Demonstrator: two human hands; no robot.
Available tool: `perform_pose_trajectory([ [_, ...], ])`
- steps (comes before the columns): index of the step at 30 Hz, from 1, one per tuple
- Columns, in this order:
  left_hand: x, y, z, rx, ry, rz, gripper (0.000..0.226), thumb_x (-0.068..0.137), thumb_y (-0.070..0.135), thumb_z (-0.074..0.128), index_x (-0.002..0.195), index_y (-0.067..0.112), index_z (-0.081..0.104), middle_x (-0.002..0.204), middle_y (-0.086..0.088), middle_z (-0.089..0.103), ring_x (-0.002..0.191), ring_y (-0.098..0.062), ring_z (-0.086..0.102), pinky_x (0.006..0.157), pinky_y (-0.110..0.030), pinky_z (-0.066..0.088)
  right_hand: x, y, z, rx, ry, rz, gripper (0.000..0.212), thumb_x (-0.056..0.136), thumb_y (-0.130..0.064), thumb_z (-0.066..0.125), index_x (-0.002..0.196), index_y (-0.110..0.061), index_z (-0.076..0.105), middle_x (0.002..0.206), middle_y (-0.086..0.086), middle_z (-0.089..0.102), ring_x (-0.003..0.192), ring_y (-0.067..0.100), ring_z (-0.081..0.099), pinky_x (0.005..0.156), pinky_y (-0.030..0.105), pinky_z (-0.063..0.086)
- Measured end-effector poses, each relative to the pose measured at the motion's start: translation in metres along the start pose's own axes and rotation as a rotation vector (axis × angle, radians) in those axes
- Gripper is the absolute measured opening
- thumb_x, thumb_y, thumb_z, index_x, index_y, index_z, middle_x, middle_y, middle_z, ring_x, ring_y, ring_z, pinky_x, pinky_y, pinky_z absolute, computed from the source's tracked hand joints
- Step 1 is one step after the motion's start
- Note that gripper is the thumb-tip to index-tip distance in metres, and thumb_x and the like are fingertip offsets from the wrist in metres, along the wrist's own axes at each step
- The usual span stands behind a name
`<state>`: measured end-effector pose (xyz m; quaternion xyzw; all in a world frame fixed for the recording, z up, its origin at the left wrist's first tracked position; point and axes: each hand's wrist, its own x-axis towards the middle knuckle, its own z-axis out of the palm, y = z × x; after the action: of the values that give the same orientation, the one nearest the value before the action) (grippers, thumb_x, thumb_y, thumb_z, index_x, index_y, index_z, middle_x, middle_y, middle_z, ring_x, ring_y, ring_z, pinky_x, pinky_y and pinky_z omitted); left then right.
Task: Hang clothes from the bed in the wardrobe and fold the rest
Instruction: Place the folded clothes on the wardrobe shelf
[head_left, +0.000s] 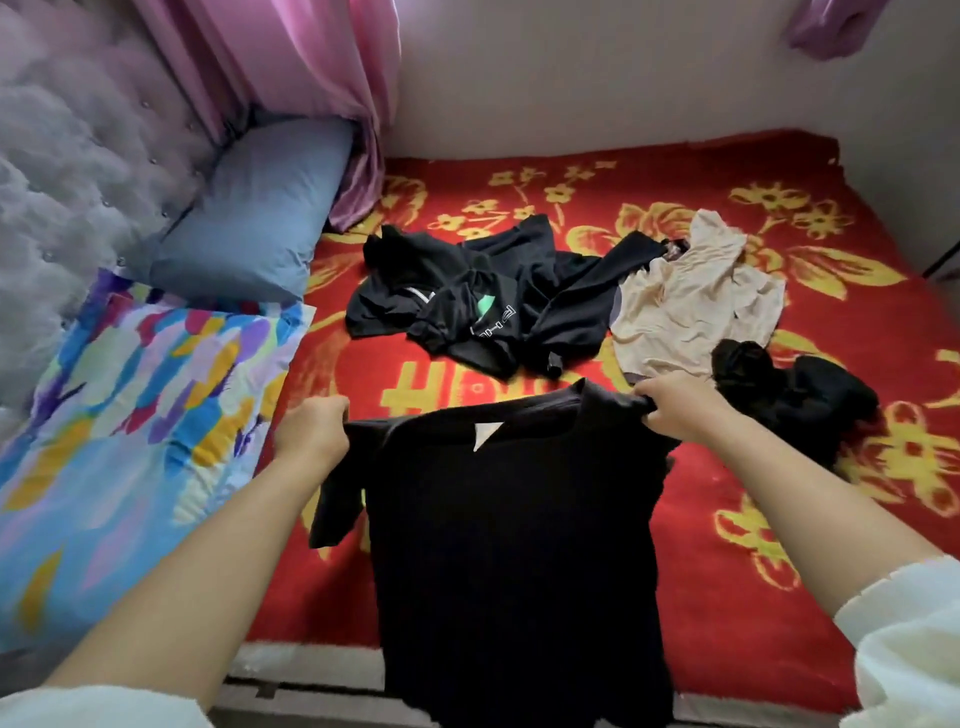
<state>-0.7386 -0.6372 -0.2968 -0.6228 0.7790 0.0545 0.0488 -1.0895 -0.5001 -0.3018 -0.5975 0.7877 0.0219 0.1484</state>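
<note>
Head view: left hand (311, 431) and right hand (675, 410) each pinching a shoulder of black long-sleeved top (514, 545), held up over near edge of bed (727, 545). Beyond, mid-bed: heap of black clothes (467, 296), beige garment (696, 306) just right of it, small black bundle (789, 389) near right hand. Far left: blue pillow (260, 213), multicoloured pillow (130, 415).

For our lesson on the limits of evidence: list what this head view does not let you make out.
- Black shirt: its hem is cut off by the bottom edge.
- Fingertips of the left hand and right hand: curled into the shirt's shoulders, hidden.
- Black clothes pile: overlapping folds hide how many garments.
- Wardrobe: nowhere in the frame.
</note>
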Motion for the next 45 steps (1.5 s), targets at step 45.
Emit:
perform_pose_trajectory([
  [45, 0.121, -0.08, 0.294, -1.14, -0.815, -0.495, 0.021, 0.088, 0.004, 0.058, 0.086, 0.025, 0.055, 0.084, 0.005, 0.059, 0.078, -0.009, 0.055, 0.064, -0.017, 0.049, 0.243, -0.173, 0.308, -0.045, -0.188, -0.337, 0.054, 0.081, -0.037, 0.035, 0.123, -0.013, 0.06, 0.13, 0.017, 0.054, 0.118, 0.041, 0.051, 0.09, 0.064, 0.036],
])
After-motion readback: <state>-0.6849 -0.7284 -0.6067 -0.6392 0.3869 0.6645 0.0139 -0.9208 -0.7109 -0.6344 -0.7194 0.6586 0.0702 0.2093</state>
